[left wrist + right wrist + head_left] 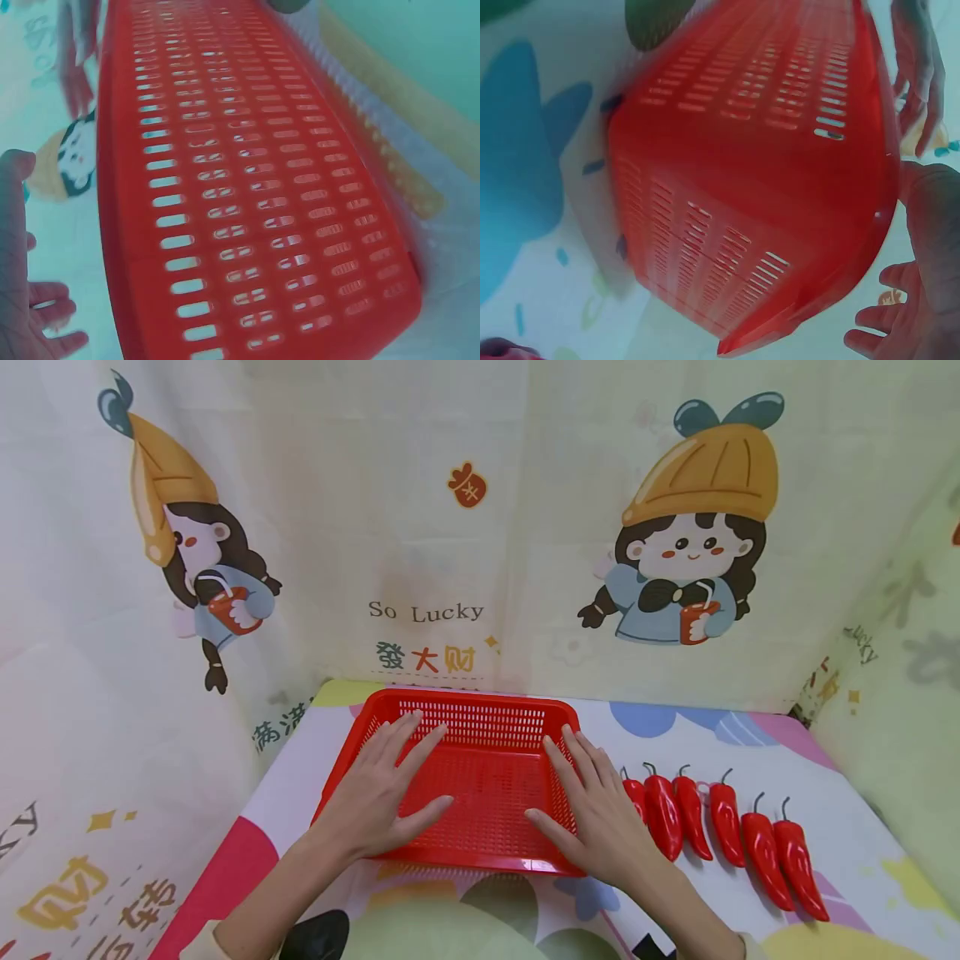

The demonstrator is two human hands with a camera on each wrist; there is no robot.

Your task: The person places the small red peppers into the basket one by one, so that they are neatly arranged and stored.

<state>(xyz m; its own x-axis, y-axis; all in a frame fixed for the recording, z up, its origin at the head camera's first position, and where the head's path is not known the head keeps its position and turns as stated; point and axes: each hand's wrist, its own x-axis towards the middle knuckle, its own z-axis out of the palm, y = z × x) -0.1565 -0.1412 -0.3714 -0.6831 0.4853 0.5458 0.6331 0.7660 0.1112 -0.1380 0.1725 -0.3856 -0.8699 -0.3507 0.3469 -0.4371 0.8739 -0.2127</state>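
Observation:
A red plastic basket (480, 793) with slotted walls stands on the patterned table, and nothing lies inside it. Over its left side is my left hand (382, 789), fingers spread and straight. My right hand (600, 814) is held over the right side in the same way, its thumb pointing inward. Neither hand grips anything; whether they touch the rim is hard to tell. In the wrist views, the basket's slotted outer wall (240, 187) fills the middle, with the left hand (34, 292) and right hand (930, 262) beside the rim.
Several red chili peppers (765, 860) with dark stems lie in a row to the basket's right. A printed cloth (525, 527) with cartoon figures hangs behind the table and along both sides. A black object (318, 935) shows at the near edge by the left forearm.

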